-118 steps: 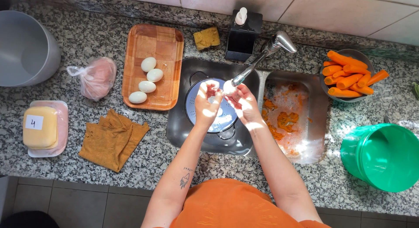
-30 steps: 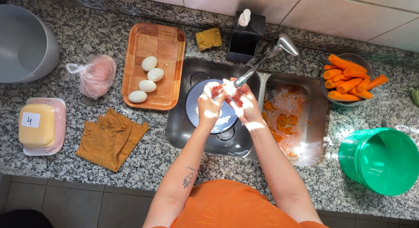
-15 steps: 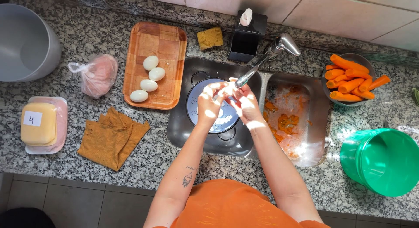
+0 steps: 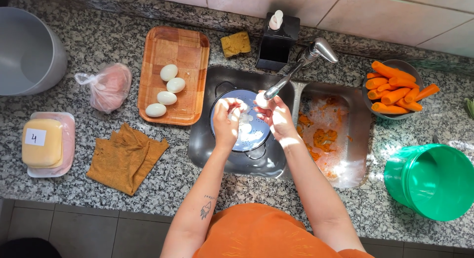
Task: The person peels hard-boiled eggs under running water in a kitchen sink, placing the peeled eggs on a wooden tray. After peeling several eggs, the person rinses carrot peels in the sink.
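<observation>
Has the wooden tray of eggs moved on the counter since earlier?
No. The wooden tray sits left of the sink, beside the yellow sponge, as before.

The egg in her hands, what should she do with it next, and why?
Probably keep picking shell off the egg under the tap: the right hand holds it at the spout, and the left hand holds shell bits over the colander.

egg (image 4: 261,100) | white, partly peeled | held in right hand (image 4: 277,119) fingertips under faucet | shell bits at left hand (image 4: 228,121), over colander
</observation>
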